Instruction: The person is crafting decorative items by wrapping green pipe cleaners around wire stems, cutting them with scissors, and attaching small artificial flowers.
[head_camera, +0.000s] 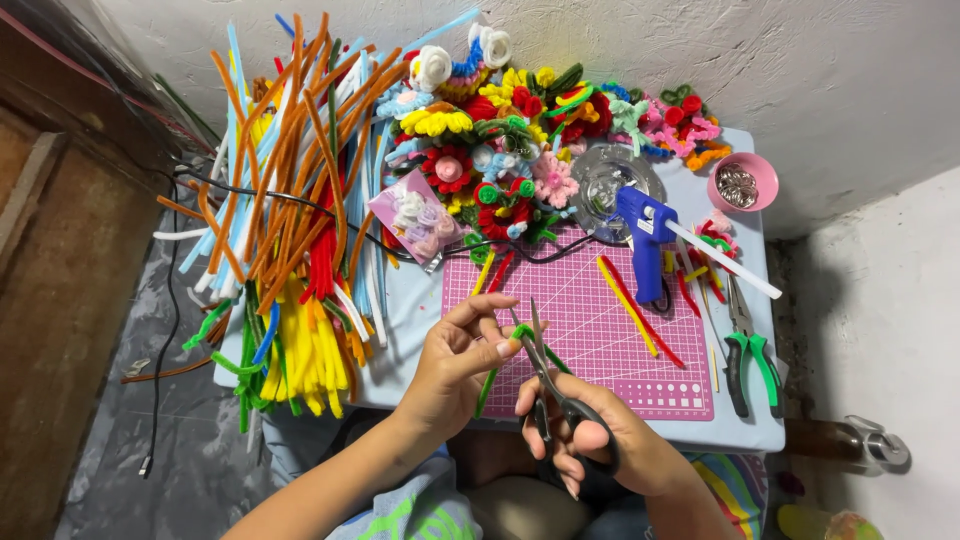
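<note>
Green fuzzy pipe cleaner (520, 333): pinched betw. thumb and fingertips of left hand (455, 368), its free end trailing down and toward the person below that hand, over near edge of pink gridded cutting mat (600, 330). Upper end meets the parted blades of the black-handled metal scissors (556, 390), which right hand (590, 440) grips w/ fingers closed through the loops, blades pointing up and away from the person. Both hands closed on their items, hovering over front edge of the bench (740, 425), a small pale-blue top.

Just beyond the hands, on the mat: loose yellow and red pipe-cleaner lengths (635, 310), lying diagonally. Further out and to right of right hand: blue hot-glue gun (645, 240) w/ white glue stick projecting from its rear, nozzle near a round clear plastic dish (605, 175). Right of right hand, at bench edge: green-handled pliers (748, 355). Far right corner: small pink bowl (743, 183) holding silvery bits, too small to identify.

Left of left hand: large sheaf of straight pipe cleaners (290, 220), orange, pale blue, white, yellow, green, red, overhanging the bench. Straight ahead, along the wall: row of finished multicolour pipe-cleaner flowers (510, 130). Betw. sheaf and flowers: clear plastic bag of small pale rosettes (418, 215). Black cable (300, 205) crosses the sheaf toward the mat.
</note>
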